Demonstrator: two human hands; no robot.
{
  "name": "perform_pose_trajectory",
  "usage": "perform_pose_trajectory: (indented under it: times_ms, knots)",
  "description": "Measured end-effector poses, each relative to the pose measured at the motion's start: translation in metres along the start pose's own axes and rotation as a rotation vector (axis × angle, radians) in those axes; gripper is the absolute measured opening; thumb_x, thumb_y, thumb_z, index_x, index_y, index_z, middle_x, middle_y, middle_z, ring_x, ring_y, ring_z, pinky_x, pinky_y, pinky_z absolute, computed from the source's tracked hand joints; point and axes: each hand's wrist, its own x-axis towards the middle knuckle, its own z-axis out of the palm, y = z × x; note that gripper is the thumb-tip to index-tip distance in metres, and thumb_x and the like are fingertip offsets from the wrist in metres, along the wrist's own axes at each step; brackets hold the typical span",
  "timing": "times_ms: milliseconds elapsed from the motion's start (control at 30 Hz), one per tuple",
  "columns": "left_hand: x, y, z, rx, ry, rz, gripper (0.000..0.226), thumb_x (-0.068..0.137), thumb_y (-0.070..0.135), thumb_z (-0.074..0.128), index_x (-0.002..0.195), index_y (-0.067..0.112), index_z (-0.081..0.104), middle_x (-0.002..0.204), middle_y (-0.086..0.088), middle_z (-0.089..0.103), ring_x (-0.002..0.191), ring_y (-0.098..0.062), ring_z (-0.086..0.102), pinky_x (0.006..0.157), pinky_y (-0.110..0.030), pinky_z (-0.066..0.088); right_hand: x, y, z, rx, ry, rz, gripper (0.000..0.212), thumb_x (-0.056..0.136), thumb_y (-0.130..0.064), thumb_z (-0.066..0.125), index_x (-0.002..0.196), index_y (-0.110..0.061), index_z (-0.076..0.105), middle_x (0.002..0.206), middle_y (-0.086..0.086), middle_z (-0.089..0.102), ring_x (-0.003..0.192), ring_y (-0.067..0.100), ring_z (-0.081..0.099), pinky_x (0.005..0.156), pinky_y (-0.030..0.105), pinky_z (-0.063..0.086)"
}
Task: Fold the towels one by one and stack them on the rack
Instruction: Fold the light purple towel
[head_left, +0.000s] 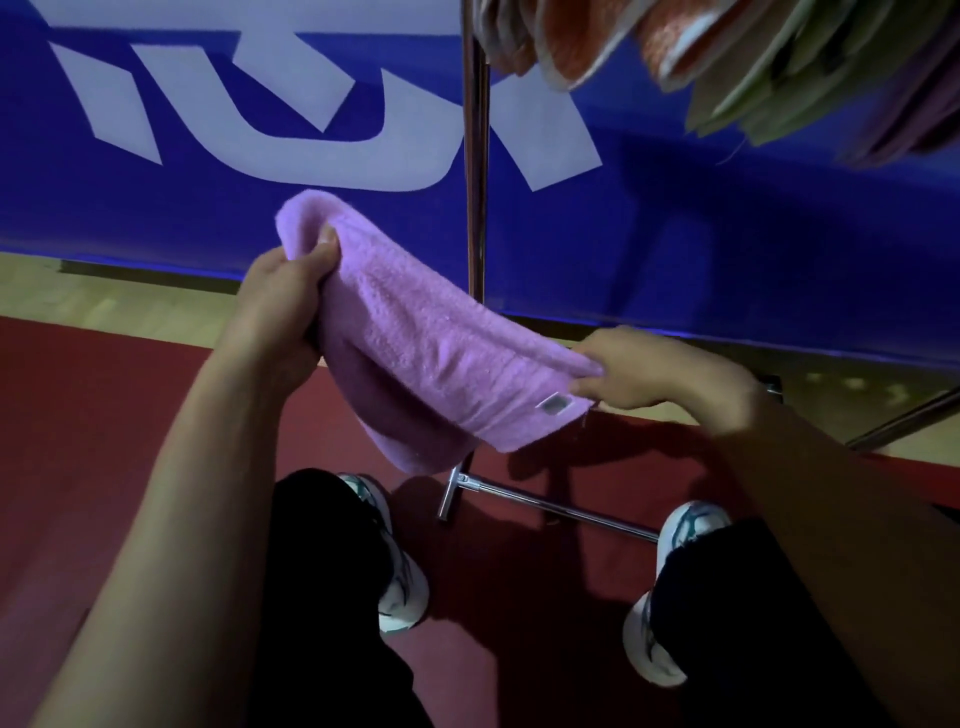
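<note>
Lilac towel stretched between us, left hand fingers clamped on its far end, right hand pinching the near end, rack pole just behind.

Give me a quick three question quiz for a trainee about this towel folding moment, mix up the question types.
1. True or false: both hands hold the purple towel.
2. Which hand is raised higher in the picture? A) left hand B) right hand C) both level
3. Fill in: the small grey label sits on the towel near the ___ hand.

Key
1. True; each hand pinches one end, and the towel hangs doubled over between them.
2. A
3. right
</note>
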Motion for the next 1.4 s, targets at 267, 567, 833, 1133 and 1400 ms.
perform_pose_trajectory:
  times_ms: [267, 567, 833, 1133, 1400]
  knots:
    - [0.013, -0.019, -0.029, 1.03, -0.096, 0.12, 0.028, 0.102, 0.029, 0.055, 0.103, 0.008, 0.072, 0.1, -0.021, 0.072, 0.097, -0.034, 0.068, 0.079, -0.042, 0.049, -0.029, 0.015, -0.042, 0.376, 0.328, -0.092, 0.034, 0.09, -0.05, 0.067, 0.081, -0.018, 0.069, 0.071, 0.004, 0.065, 0.07, 0.028, 0.057, 0.064, 0.039, 0.048]
    - [-0.027, -0.02, 0.025, 0.69, -0.782, 0.109, 0.054, 0.092, 0.065, 0.051, 0.14, 0.041, 0.058, 0.136, 0.017, 0.065, 0.127, 0.003, 0.058, 0.115, -0.031, 0.044, -0.025, -0.029, -0.035, 0.386, 0.313, -0.317, 0.06, 0.09, -0.071, 0.052, 0.073, -0.014, 0.058, 0.066, 0.01, 0.051, 0.059, 0.02, 0.044, 0.058, 0.042, 0.042]
    - [-0.027, -0.028, 0.064, 0.573, -0.773, 0.253, 0.039, 0.112, 0.033, 0.045, 0.102, 0.006, 0.07, 0.09, 0.001, 0.076, 0.086, -0.016, 0.071, 0.095, -0.047, 0.059, -0.021, -0.021, -0.032, 0.378, 0.305, -0.249, 0.033, 0.106, -0.038, 0.05, 0.081, -0.019, 0.059, 0.072, -0.003, 0.061, 0.07, 0.013, 0.057, 0.07, 0.039, 0.048]
    - [-0.028, -0.037, 0.076, 0.405, -0.725, 0.16, 0.015, 0.107, 0.016, 0.058, 0.108, 0.003, 0.065, 0.097, -0.017, 0.073, 0.088, -0.019, 0.07, 0.081, -0.031, 0.06, -0.028, -0.014, -0.034, 0.309, 0.365, -0.297, 0.037, 0.102, -0.046, 0.054, 0.081, -0.017, 0.064, 0.067, 0.001, 0.059, 0.067, 0.016, 0.055, 0.062, 0.041, 0.045]
    - [-0.028, -0.038, 0.083, 0.325, -0.535, 0.258, 0.027, 0.101, 0.03, 0.062, 0.101, 0.002, 0.063, 0.094, -0.034, 0.065, 0.079, -0.026, 0.061, 0.081, -0.062, 0.057, -0.032, -0.016, -0.036, 0.416, 0.523, -0.263, 0.027, 0.097, -0.043, 0.066, 0.088, -0.025, 0.049, 0.062, -0.007, 0.064, 0.06, 0.016, 0.057, 0.057, 0.042, 0.048]
